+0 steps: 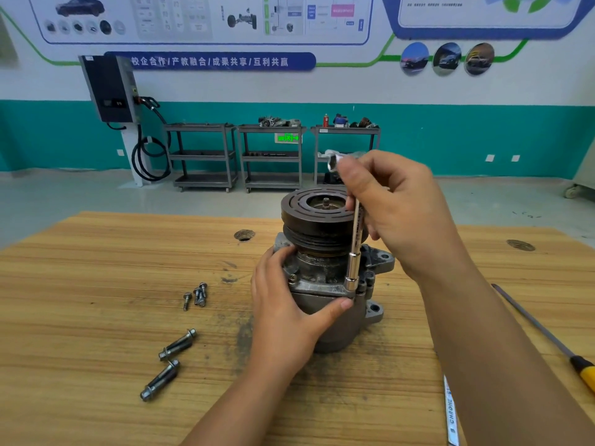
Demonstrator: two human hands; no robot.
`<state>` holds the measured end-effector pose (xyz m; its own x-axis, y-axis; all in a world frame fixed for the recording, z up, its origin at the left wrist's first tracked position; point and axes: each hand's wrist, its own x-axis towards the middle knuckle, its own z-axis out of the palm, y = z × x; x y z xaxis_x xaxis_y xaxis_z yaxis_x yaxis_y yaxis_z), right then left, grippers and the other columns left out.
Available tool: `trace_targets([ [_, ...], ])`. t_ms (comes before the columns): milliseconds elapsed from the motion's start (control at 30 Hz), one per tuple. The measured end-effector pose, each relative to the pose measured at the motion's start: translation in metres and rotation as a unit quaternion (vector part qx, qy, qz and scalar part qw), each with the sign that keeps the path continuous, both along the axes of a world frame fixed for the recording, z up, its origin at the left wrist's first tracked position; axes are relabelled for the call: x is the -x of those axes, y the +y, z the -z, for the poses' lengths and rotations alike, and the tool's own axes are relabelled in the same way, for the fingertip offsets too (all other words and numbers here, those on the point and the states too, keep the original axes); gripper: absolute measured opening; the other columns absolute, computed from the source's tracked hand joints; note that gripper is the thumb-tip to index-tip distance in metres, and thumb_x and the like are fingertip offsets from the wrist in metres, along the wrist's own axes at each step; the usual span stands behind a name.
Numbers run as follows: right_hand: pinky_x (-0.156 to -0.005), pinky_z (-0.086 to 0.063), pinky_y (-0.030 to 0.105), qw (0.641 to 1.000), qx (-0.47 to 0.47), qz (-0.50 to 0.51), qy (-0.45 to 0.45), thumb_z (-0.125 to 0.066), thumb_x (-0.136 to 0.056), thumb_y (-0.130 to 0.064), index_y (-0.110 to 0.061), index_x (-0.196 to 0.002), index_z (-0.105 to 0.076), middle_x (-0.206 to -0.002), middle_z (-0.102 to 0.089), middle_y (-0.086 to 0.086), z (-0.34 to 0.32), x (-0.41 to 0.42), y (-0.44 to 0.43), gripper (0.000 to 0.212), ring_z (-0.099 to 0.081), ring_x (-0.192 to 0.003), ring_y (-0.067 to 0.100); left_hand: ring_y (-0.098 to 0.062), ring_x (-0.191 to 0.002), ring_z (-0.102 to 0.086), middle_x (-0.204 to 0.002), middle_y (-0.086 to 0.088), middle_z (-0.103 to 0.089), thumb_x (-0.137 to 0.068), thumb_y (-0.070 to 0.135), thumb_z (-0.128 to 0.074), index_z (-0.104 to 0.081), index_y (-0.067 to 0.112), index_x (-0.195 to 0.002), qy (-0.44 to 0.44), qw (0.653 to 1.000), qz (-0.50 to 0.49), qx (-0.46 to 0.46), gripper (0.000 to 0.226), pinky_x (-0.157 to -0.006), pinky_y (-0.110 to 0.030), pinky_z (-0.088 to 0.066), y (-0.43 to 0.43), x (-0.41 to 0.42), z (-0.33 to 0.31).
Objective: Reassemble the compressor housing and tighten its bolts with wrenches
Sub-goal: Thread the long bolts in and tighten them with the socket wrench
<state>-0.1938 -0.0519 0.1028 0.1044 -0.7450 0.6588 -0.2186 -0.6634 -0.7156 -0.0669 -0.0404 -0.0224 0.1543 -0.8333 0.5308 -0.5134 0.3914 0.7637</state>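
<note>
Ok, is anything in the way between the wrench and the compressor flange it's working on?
Nothing visible does. The wrench, held upright by the right hand, sits socket-down on the compressor flange; the pulley is just beside its shaft.

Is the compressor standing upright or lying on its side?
Upright: the compressor stands on the wooden table, pulley on top, left hand gripping its body.

Tabletop: bare wood, strong grain, matt, with dark greasy smudges.
Compressor housing: cast grey metal, dull, rough, grimy.
Pulley: dark metal, matt, rust-brown in the grooves.
Socket wrench: polished chrome, glossy.
Long bolts: bright metal heads and washers, darker matt shanks.
Small bolts: grey metal, slight sheen.
Screwdriver: glossy yellow-and-black plastic handle, dull steel shaft.
Flat wrench: mirror chrome, stamped lettering.
</note>
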Motion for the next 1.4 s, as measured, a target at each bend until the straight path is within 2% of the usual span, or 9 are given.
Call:
trace_targets([
  [233,-0.046,-0.022,0.026,0.975,0.063,0.211,0.024,-0.059,-0.089,-0.035,-0.017,-0.05,-0.034,-0.044,-0.029,-0.006,-0.009,-0.02,-0.011,0.049,-0.029,-0.044,0.009,-0.003,-0.124,-0.033,-0.13,0.019,-0.034,-0.048,0.068,-0.07,-0.026,0.049,-0.121,-0.001,1.0,-0.01,-0.012,0.087,-0.106,-0.041,-0.035,-0.001,-0.002,-0.003],
  [400,-0.045,-0.019,0.032,0.93,0.061,0.347,0.106,-0.05,-0.09,-0.038,-0.012,-0.05,-0.035,-0.046,-0.031,0.001,-0.013,-0.023,-0.014,0.049,-0.029,-0.046,0.017,-0.004,-0.124,-0.035,-0.125,0.022,-0.034,-0.045,0.069,-0.071,-0.028,0.045,-0.125,0.003,0.999,-0.025,-0.019,0.094,-0.105,-0.044,-0.036,-0.002,-0.003,-0.002],
  [533,-0.052,-0.033,0.027,0.976,-0.022,0.21,0.059,-0.048,-0.091,-0.034,-0.008,-0.058,-0.052,-0.043,-0.048,0.009,-0.017,-0.017,-0.012,0.042,-0.051,-0.044,0.006,-0.007,-0.127,-0.029,-0.132,0.015,-0.032,-0.048,0.069,-0.069,-0.03,0.041,-0.127,-0.004,1.0,-0.026,-0.011,0.093,-0.108,-0.043,-0.032,-0.001,-0.001,-0.002],
  [633,-0.065,-0.04,0.026,0.993,-0.081,0.08,0.03,-0.039,-0.094,-0.022,-0.017,-0.073,-0.061,-0.041,-0.055,-0.004,-0.019,-0.011,-0.012,0.031,-0.051,-0.047,0.0,-0.007,-0.127,-0.027,-0.134,0.013,-0.031,-0.049,0.069,-0.069,-0.031,0.039,-0.128,-0.004,1.0,-0.024,-0.009,0.093,-0.108,-0.037,-0.03,-0.001,-0.001,-0.001],
  [733,-0.048,-0.04,0.022,0.976,-0.149,-0.119,-0.111,-0.036,-0.096,-0.013,-0.013,-0.081,-0.05,-0.051,-0.061,0.0,-0.019,-0.012,-0.011,0.021,-0.054,-0.047,0.011,-0.007,-0.126,-0.027,-0.133,0.012,-0.032,-0.049,0.068,-0.068,-0.033,0.035,-0.13,-0.003,1.0,-0.025,-0.002,0.094,-0.106,-0.033,-0.03,-0.001,-0.001,-0.001],
  [833,-0.034,-0.024,0.016,0.942,-0.209,-0.221,-0.144,-0.035,-0.098,-0.017,-0.013,-0.08,-0.046,-0.039,-0.041,-0.005,-0.02,-0.012,-0.012,0.021,-0.031,-0.033,0.008,-0.008,-0.126,-0.027,-0.134,0.01,-0.033,-0.049,0.066,-0.07,-0.035,0.032,-0.131,-0.003,1.0,-0.028,-0.003,0.096,-0.107,-0.033,-0.029,-0.002,-0.001,-0.001],
  [933,-0.034,-0.017,0.015,0.947,-0.218,-0.202,-0.123,-0.033,-0.097,-0.016,-0.016,-0.074,-0.04,-0.037,-0.026,-0.009,-0.024,-0.016,-0.012,0.024,-0.017,-0.034,0.007,-0.007,-0.127,-0.026,-0.135,0.011,-0.032,-0.048,0.067,-0.069,-0.033,0.034,-0.13,-0.006,1.0,-0.029,-0.008,0.096,-0.106,-0.032,-0.029,-0.002,-0.001,-0.001],
  [1200,-0.038,-0.026,0.022,0.968,-0.097,0.165,-0.164,-0.037,-0.096,-0.016,-0.016,-0.062,-0.033,-0.053,-0.035,-0.001,-0.016,-0.04,-0.014,0.034,-0.028,-0.039,0.008,-0.013,-0.129,-0.029,-0.137,0.007,-0.032,-0.048,0.068,-0.068,-0.032,0.034,-0.131,-0.017,0.999,-0.042,-0.018,0.097,-0.107,-0.044,-0.033,0.0,0.001,-0.003],
  [1400,-0.034,-0.019,0.019,0.961,-0.181,-0.034,-0.207,-0.037,-0.098,-0.023,-0.018,-0.07,-0.038,-0.038,-0.029,-0.01,-0.018,-0.028,-0.01,0.028,-0.022,-0.033,0.005,-0.013,-0.127,-0.028,-0.135,0.007,-0.033,-0.048,0.068,-0.068,-0.033,0.031,-0.131,-0.014,0.999,-0.042,-0.011,0.098,-0.106,-0.04,-0.033,0.0,0.002,-0.003],
])
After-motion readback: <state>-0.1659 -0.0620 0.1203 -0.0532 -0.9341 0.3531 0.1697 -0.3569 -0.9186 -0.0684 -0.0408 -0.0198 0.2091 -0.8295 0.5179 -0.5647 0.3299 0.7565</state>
